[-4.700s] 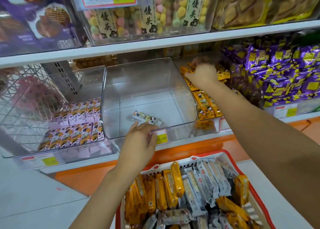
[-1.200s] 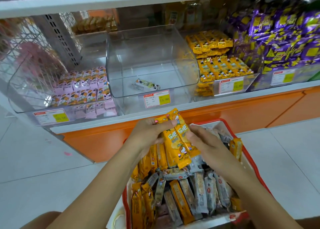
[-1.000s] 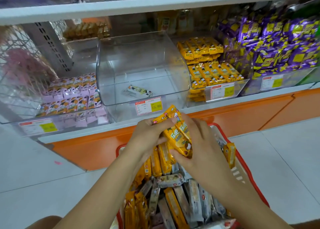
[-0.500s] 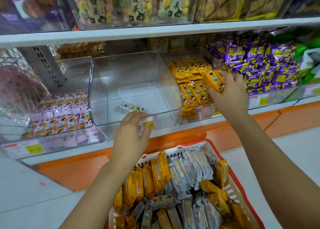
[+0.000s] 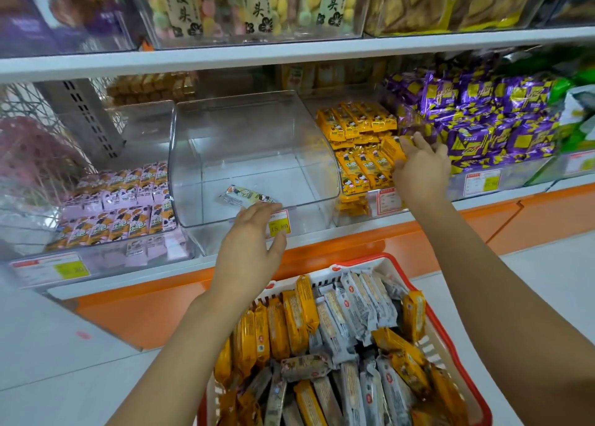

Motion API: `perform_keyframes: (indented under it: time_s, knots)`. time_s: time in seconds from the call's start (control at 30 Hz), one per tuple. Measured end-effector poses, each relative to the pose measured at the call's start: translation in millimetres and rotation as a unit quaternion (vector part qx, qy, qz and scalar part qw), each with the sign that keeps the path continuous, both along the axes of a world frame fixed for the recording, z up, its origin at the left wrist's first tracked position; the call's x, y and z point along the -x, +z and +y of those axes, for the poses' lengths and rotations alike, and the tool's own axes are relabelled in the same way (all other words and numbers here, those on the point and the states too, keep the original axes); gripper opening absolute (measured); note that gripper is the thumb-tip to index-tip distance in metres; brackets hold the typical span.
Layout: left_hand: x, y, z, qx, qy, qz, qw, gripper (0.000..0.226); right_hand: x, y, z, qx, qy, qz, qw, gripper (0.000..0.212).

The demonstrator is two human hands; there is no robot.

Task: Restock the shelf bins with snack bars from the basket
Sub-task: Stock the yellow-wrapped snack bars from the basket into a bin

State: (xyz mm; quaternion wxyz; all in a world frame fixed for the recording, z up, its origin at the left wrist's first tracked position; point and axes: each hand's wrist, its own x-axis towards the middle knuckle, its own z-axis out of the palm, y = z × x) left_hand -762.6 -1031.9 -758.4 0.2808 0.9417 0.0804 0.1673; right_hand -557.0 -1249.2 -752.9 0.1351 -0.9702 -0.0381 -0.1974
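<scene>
The middle clear bin [image 5: 254, 142] is standing nearly bare, offering wide room through its open top, with only one bar [image 5: 247, 197] lying near the front lip. The upper shelf [image 5: 289, 55] is capping that opening from above (a reach is having to go in under it). The left hand [image 5: 248, 248] is hovering before the front lip, covering part of the price tag [image 5: 281, 227]. To the right, stacked yellow bars [image 5: 354, 136] are filling their bin, and the right hand [image 5: 418, 168] is occupying its right edge, just beside the purple packets [image 5: 483, 126] heaped high there. The left bin's pink bars [image 5: 119, 206] are lying low, leaving room above. The basket [image 5: 360, 260] is sitting packed, open above.
</scene>
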Motion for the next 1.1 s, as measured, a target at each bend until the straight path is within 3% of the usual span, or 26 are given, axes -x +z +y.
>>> perform_keyframes:
  time_s: [0.17, 0.23, 0.33, 0.4, 0.5, 0.63, 0.77, 0.87, 1.1]
  knots:
    - [13.0, -3.3, 3.1, -0.023, -0.041, 0.018, 0.999, 0.053, 18.5, -2.4, -3.4, -0.025, 0.017, -0.011, 0.999, 0.048]
    - [24.3, -4.3, 3.4, -0.010, -0.040, 0.005, 0.999, 0.052, 43.8, -6.6, 2.0, -0.062, 0.059, -0.055, 0.995, 0.046]
    - [44.9, -7.7, 4.5, 0.017, -0.009, -0.010, 1.000, 0.042, 104.2, -17.9, 19.3, -0.148, 0.168, -0.130, 0.966, 0.024]
    - [56.8, -13.2, 8.7, 0.031, 0.017, 0.021, 0.999, 0.031, 144.6, -33.7, 32.8, -0.179, 0.231, -0.076, 0.953, 0.009]
    - [69.6, -31.0, 25.3, 0.015, 0.062, 0.167, 0.984, 0.024, 190.2, -67.5, 57.3, -0.167, 0.287, 0.081, 0.940, 0.012]
    - [91.9, -72.2, 53.7, -0.002, 0.106, 0.378, 0.920, 0.043, 228.5, -122.4, 100.3, -0.122, 0.254, 0.329, 0.901, 0.042]
    - [115.8, -104.6, 64.6, 0.017, 0.072, 0.511, 0.856, 0.040, 247.0, -167.2, 140.3, -0.106, 0.168, 0.458, 0.866, 0.079]
    - [124.2, -110.4, 62.3, 0.044, 0.050, 0.541, 0.838, 0.042, 256.3, -185.7, 162.0, -0.132, 0.116, 0.467, 0.867, 0.091]
    - [120.1, -110.4, 65.1, 0.070, 0.045, 0.529, 0.845, 0.036, 257.8, -204.4, 190.4, -0.115, 0.116, 0.393, 0.905, 0.075]
